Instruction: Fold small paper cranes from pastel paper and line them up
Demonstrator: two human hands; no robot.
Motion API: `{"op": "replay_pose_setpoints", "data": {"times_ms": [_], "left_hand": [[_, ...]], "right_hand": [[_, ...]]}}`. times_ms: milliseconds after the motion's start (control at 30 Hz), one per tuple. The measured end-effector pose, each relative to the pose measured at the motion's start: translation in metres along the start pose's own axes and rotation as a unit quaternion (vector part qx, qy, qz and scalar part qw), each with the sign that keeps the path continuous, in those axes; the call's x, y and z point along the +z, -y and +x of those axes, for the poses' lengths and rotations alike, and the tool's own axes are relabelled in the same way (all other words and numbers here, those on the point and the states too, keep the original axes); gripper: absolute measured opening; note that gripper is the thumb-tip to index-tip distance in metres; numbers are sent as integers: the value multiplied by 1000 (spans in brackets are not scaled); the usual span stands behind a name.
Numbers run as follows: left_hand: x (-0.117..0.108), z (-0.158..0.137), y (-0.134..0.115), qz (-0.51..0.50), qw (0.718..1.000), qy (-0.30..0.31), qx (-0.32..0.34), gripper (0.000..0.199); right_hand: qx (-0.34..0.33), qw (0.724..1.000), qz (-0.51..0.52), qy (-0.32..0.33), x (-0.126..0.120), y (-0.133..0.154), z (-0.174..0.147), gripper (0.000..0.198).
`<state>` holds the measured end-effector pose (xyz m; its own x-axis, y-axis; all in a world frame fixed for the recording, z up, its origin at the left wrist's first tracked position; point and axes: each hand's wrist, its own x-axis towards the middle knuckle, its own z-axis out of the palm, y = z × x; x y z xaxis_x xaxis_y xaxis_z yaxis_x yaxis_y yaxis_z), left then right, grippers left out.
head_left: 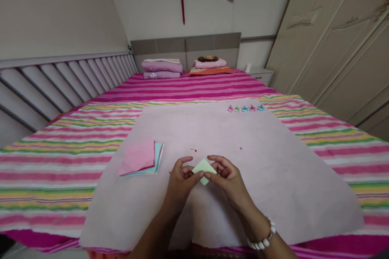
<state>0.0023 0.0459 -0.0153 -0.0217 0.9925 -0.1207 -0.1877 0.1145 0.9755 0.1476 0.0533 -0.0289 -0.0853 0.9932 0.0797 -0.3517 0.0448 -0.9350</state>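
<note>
A light green origami paper [204, 166], folded into a small diamond, is held up between my two hands near the front of the white sheet. My left hand [182, 176] grips its left side, the thumb lying across the front face. From the right, my right hand [226, 175] pinches the same paper, its thumb tip close to the left one. Both index fingers are raised off the paper. The fingers behind the paper are partly hidden. A bracelet of white beads [263, 239] circles my right wrist.
A white sheet [258, 194] covers part of the striped bed [45, 170]. Pink and blue paper squares [139, 156] are stacked at left. Several small folded paper pieces [245, 109] stand in a row at the far right. A small red-tipped item [195, 150] lies beyond my hands.
</note>
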Motion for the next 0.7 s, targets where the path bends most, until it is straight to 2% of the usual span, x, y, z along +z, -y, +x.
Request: {"op": "replay_pose_setpoints", "data": {"times_ms": [67,167,400,500,700], "left_hand": [[0,-1,0,-6,999,24,-37,41],[-2,-3,0,2,998,46,-43,25],[-11,0,-4,80,997,8,-5,26],[-12,1,-3,82,997,-3,3,26],[-2,-4,9,40,998,47,-27,22]], "right_hand": [[-2,1000,-9,2,-1,-1,2,52],[0,1000,-23,4,-3,-1,3,56],[38,999,7,-8,-8,4,1,58],[44,999,17,-11,-9,4,2,62],[22,999,20,-42,-6,1,1,63]]}}
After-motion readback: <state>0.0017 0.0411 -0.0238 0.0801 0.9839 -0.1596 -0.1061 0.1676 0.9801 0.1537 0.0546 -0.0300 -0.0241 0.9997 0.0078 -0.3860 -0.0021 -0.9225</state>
